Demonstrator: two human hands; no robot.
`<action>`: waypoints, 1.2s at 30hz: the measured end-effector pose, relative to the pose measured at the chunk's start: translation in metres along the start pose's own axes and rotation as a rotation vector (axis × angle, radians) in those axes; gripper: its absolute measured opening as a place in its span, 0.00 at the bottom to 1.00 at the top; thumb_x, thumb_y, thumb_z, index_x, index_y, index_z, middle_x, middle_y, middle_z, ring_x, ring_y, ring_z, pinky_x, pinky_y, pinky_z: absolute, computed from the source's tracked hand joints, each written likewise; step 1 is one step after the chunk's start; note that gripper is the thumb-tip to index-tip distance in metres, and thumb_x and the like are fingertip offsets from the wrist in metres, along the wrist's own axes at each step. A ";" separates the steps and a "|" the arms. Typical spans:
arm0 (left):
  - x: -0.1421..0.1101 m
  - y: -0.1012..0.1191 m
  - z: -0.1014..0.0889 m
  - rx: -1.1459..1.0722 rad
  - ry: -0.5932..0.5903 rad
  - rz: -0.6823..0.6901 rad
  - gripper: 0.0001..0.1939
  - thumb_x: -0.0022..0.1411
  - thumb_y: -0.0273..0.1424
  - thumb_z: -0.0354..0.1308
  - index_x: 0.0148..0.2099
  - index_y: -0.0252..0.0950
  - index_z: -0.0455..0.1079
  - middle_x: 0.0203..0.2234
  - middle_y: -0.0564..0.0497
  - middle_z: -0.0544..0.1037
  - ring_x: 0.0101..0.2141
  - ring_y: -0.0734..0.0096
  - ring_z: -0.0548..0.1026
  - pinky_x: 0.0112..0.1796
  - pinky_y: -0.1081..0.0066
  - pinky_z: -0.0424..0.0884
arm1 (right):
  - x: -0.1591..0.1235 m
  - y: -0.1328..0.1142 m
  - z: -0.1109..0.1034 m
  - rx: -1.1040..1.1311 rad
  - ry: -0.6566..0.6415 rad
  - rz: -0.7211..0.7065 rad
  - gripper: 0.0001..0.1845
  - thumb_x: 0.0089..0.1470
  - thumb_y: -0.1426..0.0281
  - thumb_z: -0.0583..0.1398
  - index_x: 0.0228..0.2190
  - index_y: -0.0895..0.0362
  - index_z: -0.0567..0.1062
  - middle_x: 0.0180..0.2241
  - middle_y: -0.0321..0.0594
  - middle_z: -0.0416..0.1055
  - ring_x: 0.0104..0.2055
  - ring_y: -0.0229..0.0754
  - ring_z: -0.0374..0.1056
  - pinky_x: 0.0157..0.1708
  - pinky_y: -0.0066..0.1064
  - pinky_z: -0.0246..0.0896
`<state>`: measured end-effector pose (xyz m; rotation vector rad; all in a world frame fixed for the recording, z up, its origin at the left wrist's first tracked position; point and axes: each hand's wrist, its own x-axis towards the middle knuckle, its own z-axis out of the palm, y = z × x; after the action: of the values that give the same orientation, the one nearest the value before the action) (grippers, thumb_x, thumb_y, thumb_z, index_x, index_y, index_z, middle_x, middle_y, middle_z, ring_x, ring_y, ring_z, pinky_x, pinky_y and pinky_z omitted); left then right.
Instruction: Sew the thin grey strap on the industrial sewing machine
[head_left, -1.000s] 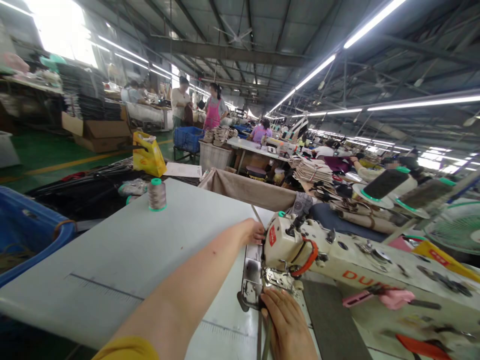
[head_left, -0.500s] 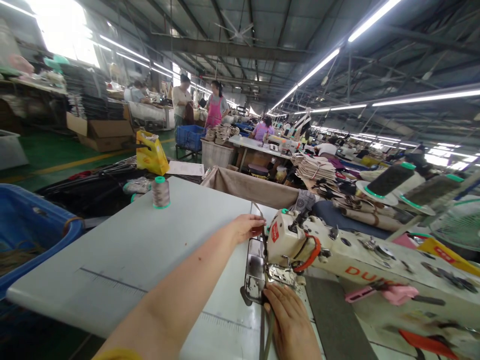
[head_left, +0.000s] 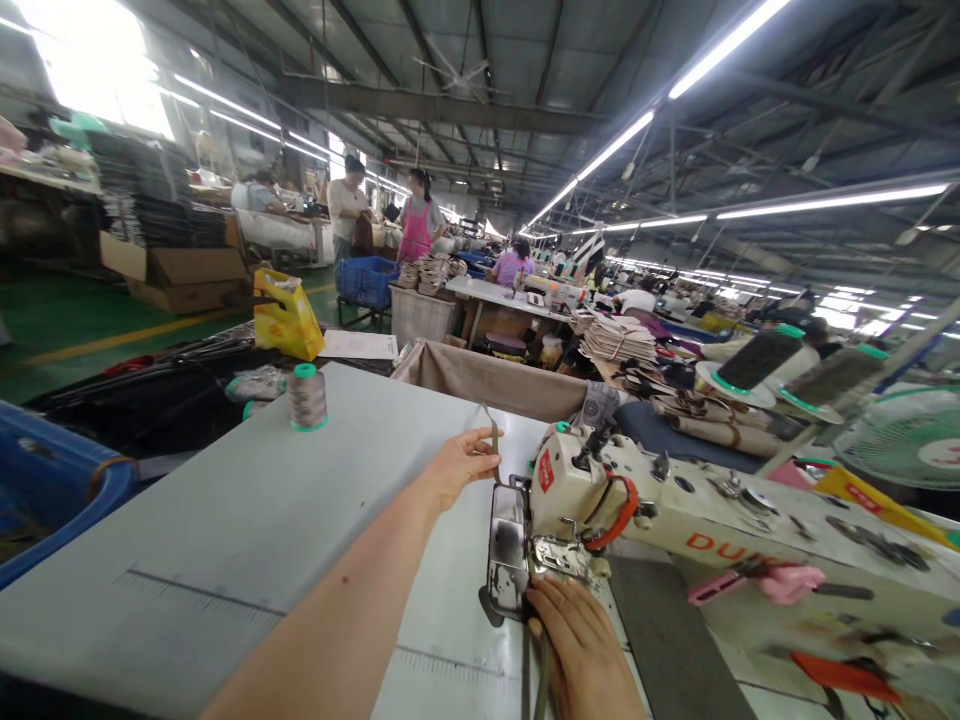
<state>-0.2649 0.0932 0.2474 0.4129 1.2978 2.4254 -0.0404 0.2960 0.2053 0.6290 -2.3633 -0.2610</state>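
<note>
My left hand [head_left: 454, 465] pinches a narrow olive strap [head_left: 494, 442] and holds it raised just left of the white sewing machine [head_left: 675, 510]. The strap runs down past the machine's needle area over the metal plate [head_left: 507, 548]. At the near edge of that plate my right hand [head_left: 581, 645] rests on the strap's near part [head_left: 541, 680], fingers curled over it. Both hands work over the pale grey table [head_left: 262, 520].
A grey thread spool with a green cap [head_left: 307, 397] stands at the table's far left. A blue bin [head_left: 52, 490] sits at the left. Pink clips [head_left: 780, 582] and red scissors [head_left: 844, 676] lie on the machine bed. Other people work at benches beyond.
My left hand has drawn the strap out from behind the machine head, moving left and upward. My right hand stays at the plate's near edge.
</note>
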 end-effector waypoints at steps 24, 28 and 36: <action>-0.003 0.007 -0.001 0.214 -0.074 0.040 0.61 0.44 0.28 0.76 0.77 0.43 0.51 0.36 0.54 0.74 0.33 0.69 0.76 0.40 0.63 0.76 | 0.002 0.001 -0.003 -0.019 0.033 -0.005 0.16 0.73 0.68 0.54 0.54 0.55 0.78 0.54 0.41 0.81 0.54 0.47 0.78 0.53 0.40 0.78; -0.002 0.007 -0.002 0.224 -0.057 0.037 0.62 0.44 0.29 0.77 0.77 0.43 0.51 0.35 0.54 0.74 0.33 0.68 0.76 0.39 0.64 0.75 | 0.002 0.000 -0.001 -0.029 0.045 -0.015 0.17 0.74 0.67 0.52 0.53 0.55 0.79 0.53 0.40 0.81 0.54 0.47 0.78 0.52 0.41 0.78; 0.005 -0.001 -0.005 0.378 0.021 -0.046 0.19 0.48 0.37 0.74 0.41 0.34 0.76 0.31 0.49 0.77 0.35 0.65 0.77 0.42 0.64 0.73 | -0.008 0.020 0.017 -0.126 0.060 -0.170 0.15 0.72 0.64 0.58 0.52 0.55 0.81 0.53 0.39 0.82 0.51 0.47 0.80 0.50 0.37 0.80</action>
<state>-0.2710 0.0920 0.2439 0.4503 1.7603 2.1487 -0.0541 0.3178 0.1946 0.7668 -2.2187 -0.4558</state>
